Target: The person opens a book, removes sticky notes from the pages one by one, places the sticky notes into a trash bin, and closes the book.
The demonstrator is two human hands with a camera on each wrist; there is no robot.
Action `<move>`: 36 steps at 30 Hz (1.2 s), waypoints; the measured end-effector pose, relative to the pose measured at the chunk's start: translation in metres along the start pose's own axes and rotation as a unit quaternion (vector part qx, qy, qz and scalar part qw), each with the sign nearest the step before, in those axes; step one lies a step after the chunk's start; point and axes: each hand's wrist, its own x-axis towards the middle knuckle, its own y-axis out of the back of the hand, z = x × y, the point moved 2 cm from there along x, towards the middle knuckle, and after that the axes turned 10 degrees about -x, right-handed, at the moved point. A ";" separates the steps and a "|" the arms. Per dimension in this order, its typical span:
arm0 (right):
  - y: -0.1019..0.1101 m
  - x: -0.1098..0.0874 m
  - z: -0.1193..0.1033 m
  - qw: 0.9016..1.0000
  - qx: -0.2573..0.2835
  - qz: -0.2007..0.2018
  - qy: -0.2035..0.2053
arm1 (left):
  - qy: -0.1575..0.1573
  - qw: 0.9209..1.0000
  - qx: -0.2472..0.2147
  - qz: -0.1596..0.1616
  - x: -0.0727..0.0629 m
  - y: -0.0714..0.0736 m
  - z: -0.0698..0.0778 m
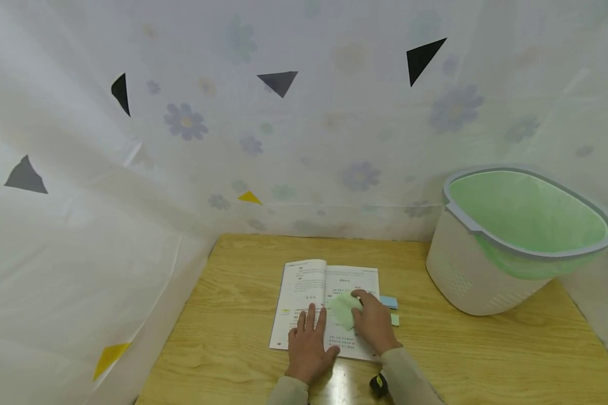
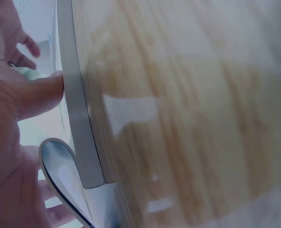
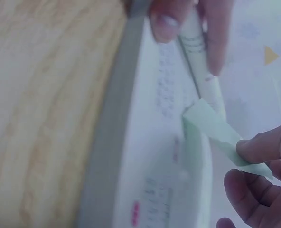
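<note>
An open book [image 1: 304, 275] with printed pages lies on the table, seen in the head view. My left hand [image 1: 308, 346] rests on its left page and the middle fold, fingers straight and spread, thumb out to the right. Over the right page, my right hand [image 1: 375, 322] holds a light green paper slip [image 1: 343, 309]. The right wrist view shows thumb and fingers pinching one end of this green slip [image 3: 216, 130], while its far end meets the book near the fold. In the left wrist view, the left thumb [image 2: 41, 95] presses at the book's edge, where a page corner curls up.
A blue pad of slips [image 1: 388, 302] and a green one [image 1: 395, 320] poke out past the book's right edge. A tall basket with a grey rim [image 1: 466, 216] and green lining stands at the right. A small black object [image 1: 379, 386] sits by the right sleeve.
</note>
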 end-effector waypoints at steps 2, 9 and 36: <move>0.009 -0.001 0.000 1.000 0.017 0.006 -0.001 | -0.002 1.000 0.003 0.003 0.000 0.000 -0.001; 0.056 -0.010 0.007 0.996 0.050 0.076 0.013 | -0.002 1.000 0.004 -0.004 0.000 0.001 -0.001; 0.270 -0.018 0.034 0.887 0.067 0.454 0.061 | 0.001 1.000 0.000 -0.002 -0.001 -0.001 0.000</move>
